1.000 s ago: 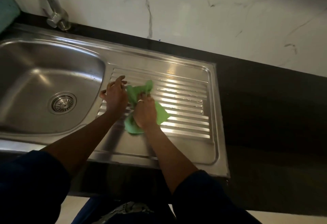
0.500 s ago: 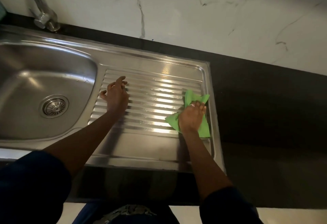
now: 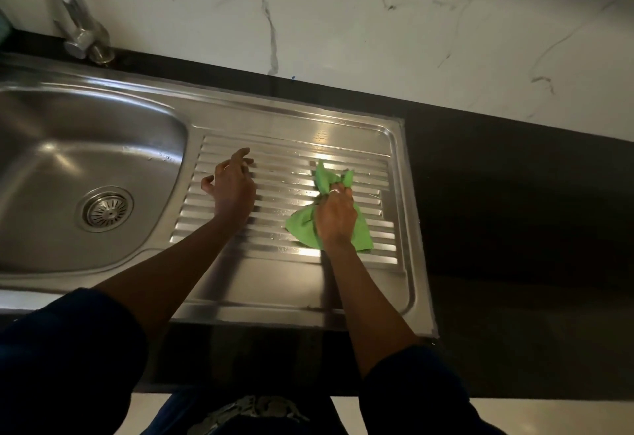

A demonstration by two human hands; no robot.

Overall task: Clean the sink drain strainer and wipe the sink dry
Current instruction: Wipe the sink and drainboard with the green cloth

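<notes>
A stainless steel sink fills the left, with its round drain strainer seated in the basin floor. To the right lies the ribbed drainboard. My right hand presses a bunched green cloth onto the right part of the ribs. My left hand rests flat on the ribs' left side, fingers spread, holding nothing. Small water drops glint on the ribs between the hands.
A chrome faucet rises at the back left by the white marble wall. Dark countertop stretches right of the sink. My dark sleeves and the counter's front edge fill the bottom.
My right hand swept the green cloth from beside my left hand out to the drainboard's right edge, then drew it slightly back left. My left hand stayed put.
</notes>
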